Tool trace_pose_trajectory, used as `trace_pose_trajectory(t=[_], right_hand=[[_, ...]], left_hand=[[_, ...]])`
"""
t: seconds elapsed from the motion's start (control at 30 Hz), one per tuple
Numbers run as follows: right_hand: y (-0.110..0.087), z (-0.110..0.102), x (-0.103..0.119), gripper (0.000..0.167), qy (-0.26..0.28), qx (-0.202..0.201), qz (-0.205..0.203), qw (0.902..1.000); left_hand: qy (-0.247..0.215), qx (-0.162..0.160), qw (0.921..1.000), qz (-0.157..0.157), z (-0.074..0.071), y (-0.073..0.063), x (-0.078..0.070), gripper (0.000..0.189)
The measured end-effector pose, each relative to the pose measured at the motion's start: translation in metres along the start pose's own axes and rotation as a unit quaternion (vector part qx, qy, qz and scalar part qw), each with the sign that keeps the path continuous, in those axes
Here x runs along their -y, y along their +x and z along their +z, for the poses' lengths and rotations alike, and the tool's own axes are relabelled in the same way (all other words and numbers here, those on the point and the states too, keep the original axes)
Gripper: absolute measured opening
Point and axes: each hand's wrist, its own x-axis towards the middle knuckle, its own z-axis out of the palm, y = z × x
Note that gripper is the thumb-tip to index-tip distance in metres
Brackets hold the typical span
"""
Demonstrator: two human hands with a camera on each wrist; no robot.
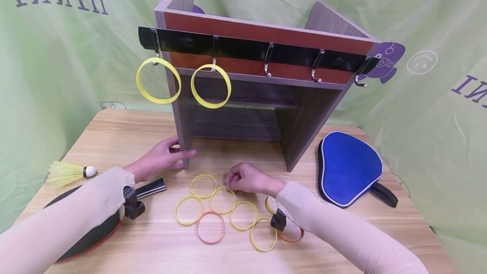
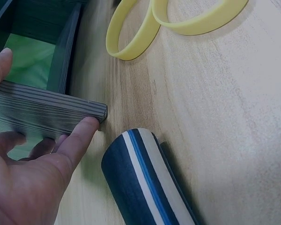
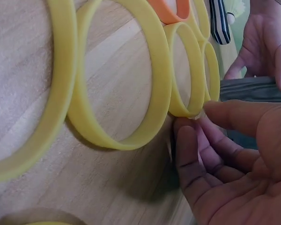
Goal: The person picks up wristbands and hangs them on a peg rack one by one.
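I see my left hand gripping the wood-grain shelf unit by its side; my right hand, fingers curled, seems to pinch a yellow ring.

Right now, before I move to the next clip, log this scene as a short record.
left hand: grips the wooden unit's side panel
right hand: fingertips at a flat-lying yellow ring; pinch unclear
hooks: five on the black rail; the two leftmost in the head view hold hanging rings, three bare
table: more yellow rings and orange rings, some partly behind the right sleeve
nearby: shuttlecock, paddle, blue case
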Motion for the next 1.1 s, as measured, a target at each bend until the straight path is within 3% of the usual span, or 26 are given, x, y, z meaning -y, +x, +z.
trace_pose_trajectory(t=[0.3, 0.47, 0.77, 1.1], right_hand=[[0.000, 0.004, 0.003, 0.004, -0.079, -0.010, -0.015, 0.9967], [-0.002, 0.003, 0.004, 0.005, -0.094, -0.010, -0.029, 0.9951], [-0.006, -0.004, 0.004, 0.005, -0.011, 0.003, -0.020, 0.9997], [-0.013, -0.013, -0.005, 0.016, 0.077, 0.031, 0.003, 0.9966]], left_hand=[[0.000, -0.002, 1.0000, 0.001, 0.000, 0.001, 0.002, 0.072], [-0.001, -0.002, 1.0000, 0.002, 0.001, 0.001, 0.002, 0.071], [0.001, -0.001, 1.0000, 0.005, 0.000, -0.001, -0.001, 0.071], [0.002, 0.002, 1.0000, 0.002, 0.001, -0.001, -0.002, 0.072]])
